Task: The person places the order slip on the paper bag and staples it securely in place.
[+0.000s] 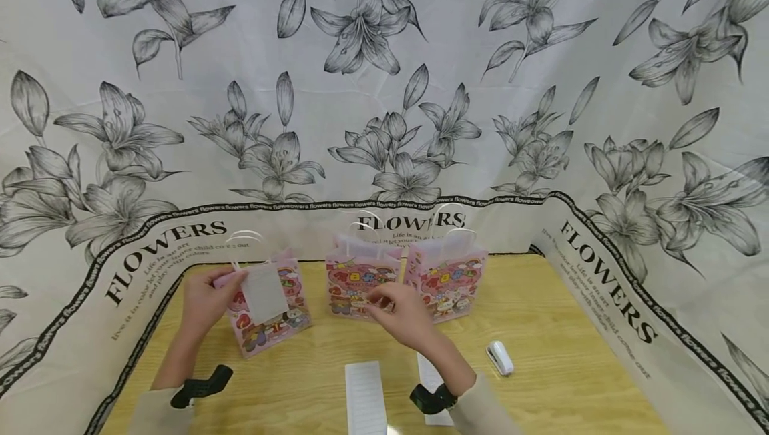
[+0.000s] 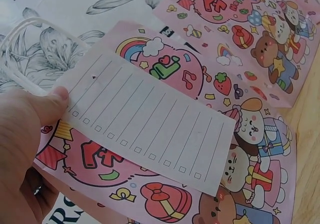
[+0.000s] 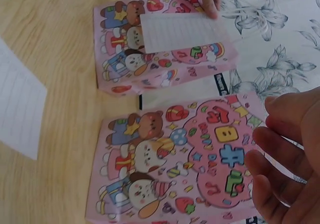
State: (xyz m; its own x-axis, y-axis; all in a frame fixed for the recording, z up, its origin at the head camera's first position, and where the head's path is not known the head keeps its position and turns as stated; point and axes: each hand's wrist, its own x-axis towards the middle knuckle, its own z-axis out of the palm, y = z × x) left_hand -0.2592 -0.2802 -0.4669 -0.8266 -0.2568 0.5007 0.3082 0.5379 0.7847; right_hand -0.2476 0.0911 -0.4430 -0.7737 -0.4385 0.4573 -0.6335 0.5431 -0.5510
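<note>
My left hand [image 1: 207, 295] pinches a lined checklist slip [image 2: 145, 124] against the top edge of the left pink gift bag [image 2: 172, 196]. The thumb presses on the slip's upper end; the other fingers are behind, partly hidden. Cartoon animals and a rainbow decorate the bag, and white handles stand up from its top. My right hand [image 1: 404, 311] hovers before the middle gift bag [image 1: 342, 275], fingers loosely bent and holding nothing. In the right wrist view its fingertips [image 3: 260, 184] overlap the top of a pink bag.
A third pink gift bag [image 1: 447, 278] stands right of the middle one. One lined slip [image 1: 365, 395] lies on the wooden table [image 1: 294, 381], and another slip [image 1: 429, 378] is partly under the right forearm. A small white stapler [image 1: 500, 357] sits farther right. Flowered cloth [image 1: 372, 108] hangs behind.
</note>
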